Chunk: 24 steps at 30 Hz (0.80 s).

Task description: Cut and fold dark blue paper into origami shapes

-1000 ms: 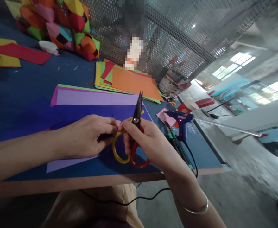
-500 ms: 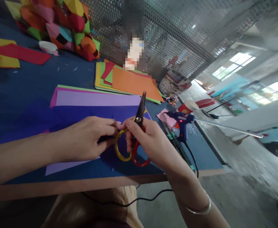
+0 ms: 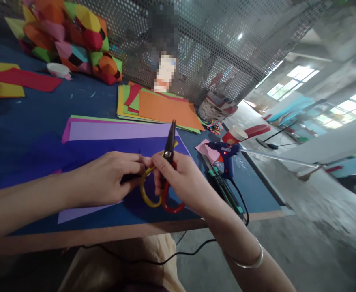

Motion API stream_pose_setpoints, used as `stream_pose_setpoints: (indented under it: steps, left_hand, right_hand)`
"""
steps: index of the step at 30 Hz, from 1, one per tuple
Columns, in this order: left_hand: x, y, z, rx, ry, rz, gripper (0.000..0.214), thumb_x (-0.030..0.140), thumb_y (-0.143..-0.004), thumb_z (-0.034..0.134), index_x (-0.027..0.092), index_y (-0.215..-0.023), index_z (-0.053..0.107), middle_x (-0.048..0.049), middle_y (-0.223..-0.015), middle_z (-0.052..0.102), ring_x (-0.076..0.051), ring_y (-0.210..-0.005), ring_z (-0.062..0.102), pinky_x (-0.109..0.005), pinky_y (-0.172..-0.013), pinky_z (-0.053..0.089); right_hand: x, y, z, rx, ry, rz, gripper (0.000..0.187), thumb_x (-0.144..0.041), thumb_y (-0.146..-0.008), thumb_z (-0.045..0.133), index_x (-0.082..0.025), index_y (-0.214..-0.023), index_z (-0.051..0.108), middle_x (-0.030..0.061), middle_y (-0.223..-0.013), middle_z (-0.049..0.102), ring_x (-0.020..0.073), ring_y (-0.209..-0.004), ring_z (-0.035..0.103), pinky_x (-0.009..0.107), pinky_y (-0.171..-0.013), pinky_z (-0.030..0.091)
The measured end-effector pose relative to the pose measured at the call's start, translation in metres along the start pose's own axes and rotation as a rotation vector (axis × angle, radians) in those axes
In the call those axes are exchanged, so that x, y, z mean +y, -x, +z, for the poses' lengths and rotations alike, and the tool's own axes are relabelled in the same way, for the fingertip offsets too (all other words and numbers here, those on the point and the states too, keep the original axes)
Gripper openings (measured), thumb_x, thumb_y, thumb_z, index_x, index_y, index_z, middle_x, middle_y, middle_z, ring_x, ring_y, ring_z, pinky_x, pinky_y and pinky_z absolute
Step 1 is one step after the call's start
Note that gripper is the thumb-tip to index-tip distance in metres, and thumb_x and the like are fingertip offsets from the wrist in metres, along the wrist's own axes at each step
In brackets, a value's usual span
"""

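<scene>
My right hand is wrapped round a pair of scissors with one yellow and one red handle loop. The blades look closed and point up, away from me. Beside it, my left hand has its fingers bent and drawn together on a dark blue sheet of paper, their tips close to the right hand's fingertips. The left palm hides part of the paper, so its folds there do not show. Beneath the blue sheet lie a lilac sheet and edges of magenta and green paper.
Farther back lies a stack of coloured paper. A blue glue gun with a black cord stands at right near a paper cup and a green-trimmed cutter. Folded paper shapes sit at the back left, by a perforated metal screen.
The whole view has shifted a little, so most things appear slightly farther left and lower. Both hands keep nearly the same pose, and the scissors stay in my right hand.
</scene>
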<state>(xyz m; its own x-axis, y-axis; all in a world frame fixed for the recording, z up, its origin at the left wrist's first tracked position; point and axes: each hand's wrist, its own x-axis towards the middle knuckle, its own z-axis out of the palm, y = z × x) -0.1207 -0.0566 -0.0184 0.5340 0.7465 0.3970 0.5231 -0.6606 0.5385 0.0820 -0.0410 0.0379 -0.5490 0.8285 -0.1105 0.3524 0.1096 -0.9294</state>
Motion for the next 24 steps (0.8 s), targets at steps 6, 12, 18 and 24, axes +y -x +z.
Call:
stream_pose_setpoints:
  steps: [6,12,18,24]
  left_hand:
    - [-0.003,0.001,0.000,-0.006,0.004,0.042,0.023,0.007,-0.084,0.054,0.022,-0.087,0.072,-0.0056,-0.111,0.081,-0.020,-0.098,0.078,-0.028,-0.085,0.061]
    - [0.001,0.000,-0.002,-0.013,-0.037,0.019,0.026,0.020,-0.099,0.051,0.022,-0.097,0.077,-0.0058,-0.112,0.079,-0.020,-0.101,0.079,-0.028,-0.090,0.061]
    - [-0.001,0.001,-0.002,-0.006,-0.012,0.059,0.028,0.015,-0.098,0.050,0.022,-0.100,0.077,-0.0068,-0.115,0.080,-0.020,-0.106,0.078,-0.028,-0.095,0.061]
    - [-0.003,0.003,-0.002,-0.002,-0.057,0.022,0.024,0.027,-0.101,0.058,0.023,-0.107,0.081,-0.0109,-0.129,0.079,-0.027,-0.119,0.077,-0.040,-0.103,0.063]
  right_hand:
    - [-0.003,0.005,0.008,-0.098,-0.044,0.029,0.031,-0.032,-0.109,0.047,-0.022,-0.083,0.058,-0.0074,-0.057,0.059,0.0095,-0.052,0.062,0.020,-0.054,0.047]
    - [0.002,-0.005,-0.007,0.061,-0.041,0.019,0.029,-0.027,-0.108,0.049,-0.020,-0.082,0.060,-0.0072,-0.058,0.058,0.0097,-0.050,0.059,0.020,-0.052,0.046]
    - [0.002,0.007,0.004,-0.068,-0.040,0.014,0.029,-0.030,-0.107,0.047,-0.022,-0.082,0.059,-0.0065,-0.059,0.059,0.0105,-0.052,0.061,0.021,-0.057,0.048]
    - [0.008,-0.006,-0.024,0.312,0.203,-0.142,0.020,-0.032,-0.105,0.049,-0.024,-0.090,0.058,-0.0022,-0.070,0.060,0.0152,-0.062,0.058,0.027,-0.060,0.041]
